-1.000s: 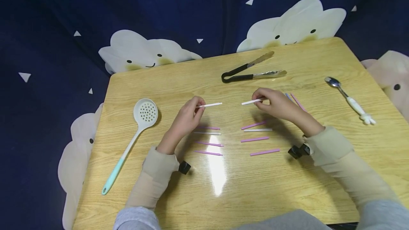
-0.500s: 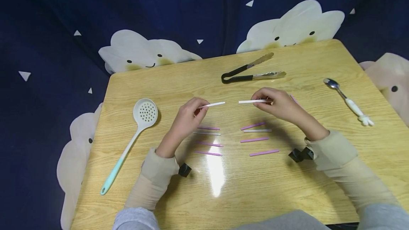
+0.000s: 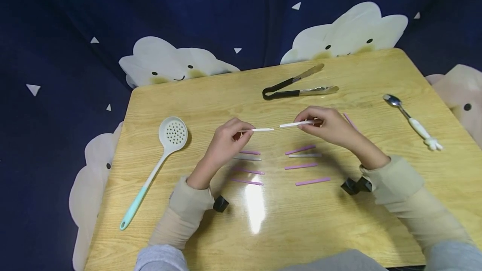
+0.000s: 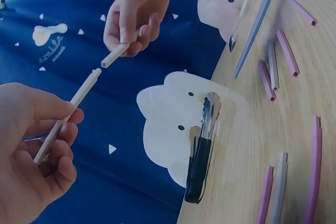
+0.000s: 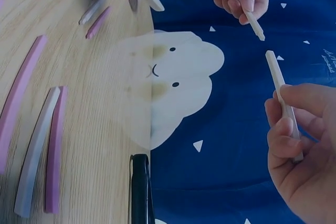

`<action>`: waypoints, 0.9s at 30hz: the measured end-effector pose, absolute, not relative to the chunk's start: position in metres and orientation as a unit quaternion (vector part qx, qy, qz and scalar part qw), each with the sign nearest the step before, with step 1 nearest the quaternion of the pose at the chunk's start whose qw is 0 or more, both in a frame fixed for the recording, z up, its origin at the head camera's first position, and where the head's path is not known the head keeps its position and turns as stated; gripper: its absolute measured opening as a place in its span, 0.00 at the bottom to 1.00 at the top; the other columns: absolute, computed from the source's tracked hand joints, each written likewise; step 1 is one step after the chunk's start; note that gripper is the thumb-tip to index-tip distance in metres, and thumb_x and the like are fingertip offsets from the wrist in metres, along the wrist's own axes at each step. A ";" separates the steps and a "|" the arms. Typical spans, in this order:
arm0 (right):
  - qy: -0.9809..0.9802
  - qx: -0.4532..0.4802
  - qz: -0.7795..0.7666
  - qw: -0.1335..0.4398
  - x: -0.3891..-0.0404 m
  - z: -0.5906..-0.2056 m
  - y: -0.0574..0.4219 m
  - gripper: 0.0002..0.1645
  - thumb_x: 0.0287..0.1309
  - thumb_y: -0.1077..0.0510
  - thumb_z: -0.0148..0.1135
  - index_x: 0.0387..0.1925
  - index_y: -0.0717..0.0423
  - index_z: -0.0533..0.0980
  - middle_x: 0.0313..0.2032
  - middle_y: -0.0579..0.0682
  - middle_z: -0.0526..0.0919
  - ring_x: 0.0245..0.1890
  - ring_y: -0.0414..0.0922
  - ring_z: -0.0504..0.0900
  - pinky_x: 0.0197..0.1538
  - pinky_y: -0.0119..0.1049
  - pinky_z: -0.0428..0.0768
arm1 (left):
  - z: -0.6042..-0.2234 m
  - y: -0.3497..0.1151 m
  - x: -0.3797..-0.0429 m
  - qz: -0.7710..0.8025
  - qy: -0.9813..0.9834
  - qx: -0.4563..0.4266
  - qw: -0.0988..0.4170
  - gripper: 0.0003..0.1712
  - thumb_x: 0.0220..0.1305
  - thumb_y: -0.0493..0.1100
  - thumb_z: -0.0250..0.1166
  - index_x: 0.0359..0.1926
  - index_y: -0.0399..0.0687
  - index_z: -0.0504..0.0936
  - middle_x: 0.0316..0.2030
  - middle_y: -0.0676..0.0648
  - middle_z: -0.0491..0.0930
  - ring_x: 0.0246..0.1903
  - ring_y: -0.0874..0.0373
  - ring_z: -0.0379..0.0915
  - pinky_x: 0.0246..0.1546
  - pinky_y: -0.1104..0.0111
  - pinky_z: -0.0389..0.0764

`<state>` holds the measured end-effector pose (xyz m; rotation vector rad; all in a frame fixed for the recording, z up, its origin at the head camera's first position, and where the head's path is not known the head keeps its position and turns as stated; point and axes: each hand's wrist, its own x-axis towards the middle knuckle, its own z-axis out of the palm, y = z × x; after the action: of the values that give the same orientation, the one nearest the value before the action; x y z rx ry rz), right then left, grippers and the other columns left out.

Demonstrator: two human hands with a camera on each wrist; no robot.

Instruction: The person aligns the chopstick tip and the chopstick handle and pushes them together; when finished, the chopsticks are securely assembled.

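While the left hand [image 3: 225,144] pinches the narrow-tipped stick [image 4: 83,92] and the right hand [image 3: 329,126] the blunt stick [image 5: 276,71], squaring up their facing ends should ease joining.

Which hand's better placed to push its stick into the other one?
Likely the left hand: its white stick narrows at the tip, facing the hollow-looking end of the other stick.

Looked forward and down from the head, well back, across most of the wooden table [image 3: 293,221] to the cloud-print curtain [image 3: 226,7]. From the left wrist, looked close past the left hand [image 4: 37,145] towards the right hand [image 4: 136,17]; from the right wrist, equally near, faced the opposite way. Took in both white sticks [image 4: 84,88] and the tongs [image 4: 198,166] in either wrist view.
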<state>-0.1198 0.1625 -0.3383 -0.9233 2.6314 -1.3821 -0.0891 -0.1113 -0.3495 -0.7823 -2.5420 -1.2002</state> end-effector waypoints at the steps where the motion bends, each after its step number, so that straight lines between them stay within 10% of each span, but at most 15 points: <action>1: 0.843 -0.296 -0.448 0.018 -0.119 -0.338 0.162 0.05 0.53 0.64 0.60 0.33 0.54 0.78 0.30 0.47 0.79 0.26 0.35 0.73 0.28 0.26 0.73 | -0.350 -0.110 -0.089 -0.412 -0.864 -0.267 0.113 0.06 0.58 0.35 0.59 0.34 0.40 0.82 0.25 0.50 0.73 0.22 0.62 0.62 0.23 0.74 0.67; 27: 0.832 -0.282 -0.476 0.029 -0.113 -0.335 0.154 0.04 0.53 0.64 0.60 0.32 0.55 0.78 0.30 0.48 0.79 0.26 0.35 0.74 0.28 0.26 0.73 | -0.350 -0.100 -0.084 -0.422 -0.852 -0.270 0.151 0.04 0.57 0.34 0.61 0.33 0.39 0.81 0.24 0.50 0.74 0.21 0.64 0.62 0.21 0.75 0.67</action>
<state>-0.1127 0.1541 -0.3353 -0.8697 2.5675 -1.4687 -0.0844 -0.1003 -0.3499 -0.7757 -2.4470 -1.2128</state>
